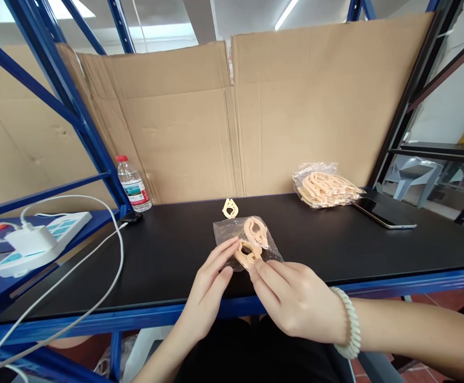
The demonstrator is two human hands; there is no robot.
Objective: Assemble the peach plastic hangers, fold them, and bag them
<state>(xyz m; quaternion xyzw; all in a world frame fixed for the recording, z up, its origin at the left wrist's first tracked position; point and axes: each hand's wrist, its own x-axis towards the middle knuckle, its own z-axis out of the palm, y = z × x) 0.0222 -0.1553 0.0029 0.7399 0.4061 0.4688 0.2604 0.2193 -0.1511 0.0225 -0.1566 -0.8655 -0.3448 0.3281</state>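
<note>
A clear plastic bag [224, 230] lies on the black tabletop in front of me. One beige plastic clip [260, 232] rests in or on it; I cannot tell which. Nearer to me is another beige plastic clip [244, 250], lying over the bag. My right hand [295, 298] pinches its near edge between thumb and fingers. On the other side, my left hand [210, 284] has its fingers stretched out and thumb apart, fingertips touching the clip's left edge. A third, single beige clip [230, 208] lies just beyond the bag.
At the back right sits a bagged pile of beige clips [325, 187] beside a phone [384, 214]. A water bottle [134, 186] stands at the back left. White cables [120, 255] run from a power strip [62, 234] across the left side. Cardboard [184, 138] walls the back.
</note>
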